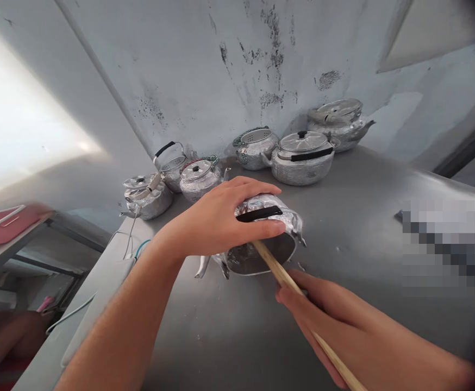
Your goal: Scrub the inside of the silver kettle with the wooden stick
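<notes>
The left hand (217, 220) clamps a small aluminium kettle (268, 231) lying on its side on the grey metal table (363, 217), fingers spread over its body and thumb under its black handle (258, 213). The kettle's open mouth faces near; its inside looks dark, contents unclear. The right hand (323, 309) grips a wooden stick (294, 288) whose far end enters that mouth. Far along the wall stand six more kettles (302, 157), several lidded.
</notes>
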Available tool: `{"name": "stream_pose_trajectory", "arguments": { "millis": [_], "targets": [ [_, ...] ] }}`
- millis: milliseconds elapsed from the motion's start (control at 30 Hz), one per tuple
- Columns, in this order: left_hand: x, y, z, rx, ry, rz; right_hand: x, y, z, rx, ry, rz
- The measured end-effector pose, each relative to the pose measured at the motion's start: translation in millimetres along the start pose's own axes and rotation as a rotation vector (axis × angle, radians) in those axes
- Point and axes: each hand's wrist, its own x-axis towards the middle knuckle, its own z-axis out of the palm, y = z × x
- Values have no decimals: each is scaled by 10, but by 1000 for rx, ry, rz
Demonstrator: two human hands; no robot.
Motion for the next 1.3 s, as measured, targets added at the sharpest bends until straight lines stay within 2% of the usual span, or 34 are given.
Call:
{"name": "stream_pose_trajectory", "arguments": {
  "millis": [100, 267, 400, 567, 800, 933, 1067, 1300],
  "targets": [
    [1, 3, -2, 0, 2, -5, -13, -10, -1, 44, 1, -13],
    [11, 5, -5, 2, 1, -4, -9, -16, 4, -7, -26, -7],
    [11, 6, 1, -3, 2, -5, 11, 7, 10, 12, -6, -69],
    [3, 2, -1, -3, 1, -5, -2, 22, 1, 45, -38, 3],
    [7, 2, 0, -1, 2, -3, 4, 22, 12, 68, -46, 13],
    [4, 6, 3, 1, 0, -7, 27, 29, 21, 39, -30, -30],
    [4, 5, 1, 1, -5, -8, 25, -5, 10, 7, -38, 4],
    [8, -5, 3, -14, -3, 35, 5, -51, -12, -65, 40, -165]
  ]
}}
